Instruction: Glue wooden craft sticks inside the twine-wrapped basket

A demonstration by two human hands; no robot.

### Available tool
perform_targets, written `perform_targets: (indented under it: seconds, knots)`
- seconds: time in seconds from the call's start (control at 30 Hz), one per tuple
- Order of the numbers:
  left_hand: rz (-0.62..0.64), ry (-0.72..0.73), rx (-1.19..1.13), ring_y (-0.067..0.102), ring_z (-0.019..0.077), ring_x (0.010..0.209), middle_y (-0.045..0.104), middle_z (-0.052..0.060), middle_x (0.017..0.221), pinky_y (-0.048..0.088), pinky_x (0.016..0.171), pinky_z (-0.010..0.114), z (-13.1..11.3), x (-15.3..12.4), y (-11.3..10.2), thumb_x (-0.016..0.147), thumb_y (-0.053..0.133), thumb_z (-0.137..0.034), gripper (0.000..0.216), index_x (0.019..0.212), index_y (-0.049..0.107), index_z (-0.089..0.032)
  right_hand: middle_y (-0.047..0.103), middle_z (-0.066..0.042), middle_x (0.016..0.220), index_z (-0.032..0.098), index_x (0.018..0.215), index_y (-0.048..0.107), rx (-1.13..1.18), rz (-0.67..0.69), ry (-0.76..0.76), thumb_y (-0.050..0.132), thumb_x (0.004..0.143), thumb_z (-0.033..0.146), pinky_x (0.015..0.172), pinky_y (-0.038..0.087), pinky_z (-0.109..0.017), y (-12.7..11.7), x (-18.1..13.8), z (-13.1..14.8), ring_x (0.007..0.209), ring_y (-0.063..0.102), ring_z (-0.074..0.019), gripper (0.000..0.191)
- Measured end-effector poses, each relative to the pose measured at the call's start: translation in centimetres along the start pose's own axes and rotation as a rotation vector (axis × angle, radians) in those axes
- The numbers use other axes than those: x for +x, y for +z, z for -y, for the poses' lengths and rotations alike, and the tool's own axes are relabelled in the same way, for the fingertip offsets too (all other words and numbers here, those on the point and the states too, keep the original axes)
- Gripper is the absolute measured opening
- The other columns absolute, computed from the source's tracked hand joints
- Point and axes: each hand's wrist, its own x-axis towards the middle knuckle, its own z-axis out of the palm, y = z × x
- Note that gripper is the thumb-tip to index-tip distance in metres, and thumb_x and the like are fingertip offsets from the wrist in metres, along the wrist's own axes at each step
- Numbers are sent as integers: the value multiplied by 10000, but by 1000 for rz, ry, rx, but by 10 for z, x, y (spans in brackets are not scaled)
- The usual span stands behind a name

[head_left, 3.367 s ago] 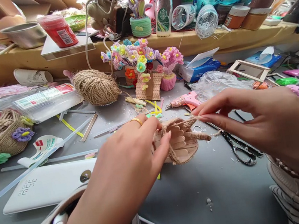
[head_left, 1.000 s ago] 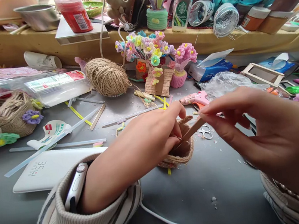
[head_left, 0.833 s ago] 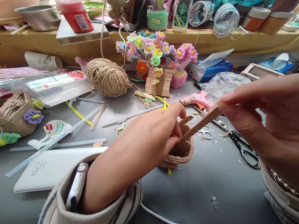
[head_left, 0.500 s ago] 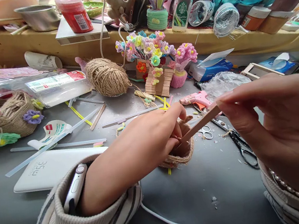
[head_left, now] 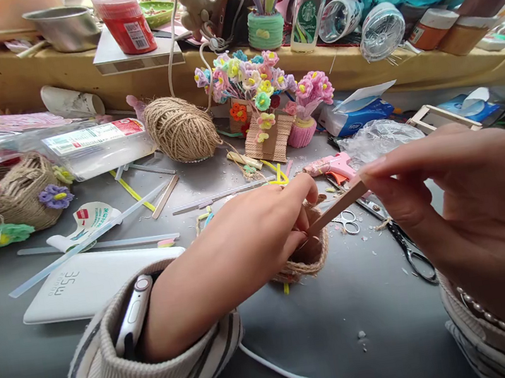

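My right hand point(head_left: 465, 200) pinches one end of a flat brown craft stick point(head_left: 339, 205) between thumb and forefinger. The stick slants down to the left, its lower end inside a small twine-wrapped basket point(head_left: 309, 263) on the grey table. Over the basket's far left side, my left hand point(head_left: 258, 223) has its fingers curled closed at the rim, the thumb inside beside the stick's tip. What those fingertips press on is partly hidden by the hand itself. A yellow strip point(head_left: 286, 288) pokes out under the basket.
A pink glue gun point(head_left: 332, 165), small scissors point(head_left: 348, 222) and black-handled scissors point(head_left: 413, 253) lie behind and right of the basket. Farther back are a twine ball point(head_left: 183, 128) and fuzzy flowers point(head_left: 259, 79). A white power bank point(head_left: 90, 288) and glue sticks point(head_left: 98, 245) lie left.
Both hands keep their grips. The craft stick and the right fingertips have shifted very slightly; the left wrist has moved a touch to the right.
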Motion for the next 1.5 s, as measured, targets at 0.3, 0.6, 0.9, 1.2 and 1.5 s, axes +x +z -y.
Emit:
perform_targets:
  seconds: [0.3,0.6,0.9,1.2,1.5]
  knots:
    - [-53,69,-6,592,121,758,649,-55,834,388,646,227,4,0,4,786,602,-106,229,927,455,-209,647,38,835,184,892,616,82,-31,-74,572,819,90,764,464,-188,6,-8,-5,793,569,-58,127]
    - [-44,67,59,602,148,745,656,-29,824,391,626,251,4,0,5,793,591,-115,245,1000,481,-189,687,30,881,198,937,651,109,122,-33,585,840,159,699,475,-173,2,-3,-7,812,601,-58,124]
    - [-65,89,55,564,106,694,612,-84,776,352,580,219,6,-2,3,791,609,-113,205,867,452,-221,690,45,857,237,886,635,53,156,-29,579,846,182,628,460,-195,-4,-4,-10,728,614,-73,89]
    - [-16,36,99,574,143,717,587,-52,784,374,598,248,5,-3,6,856,550,-206,115,911,452,-231,695,3,775,191,851,654,77,345,-94,577,832,172,666,475,-201,5,-3,-9,744,638,-106,82]
    - [-10,24,109,583,146,672,605,-62,760,352,555,251,6,-5,4,859,536,-212,97,871,443,-237,707,-2,764,166,812,660,105,411,-88,554,847,169,610,451,-221,25,-11,-12,679,629,-113,112]
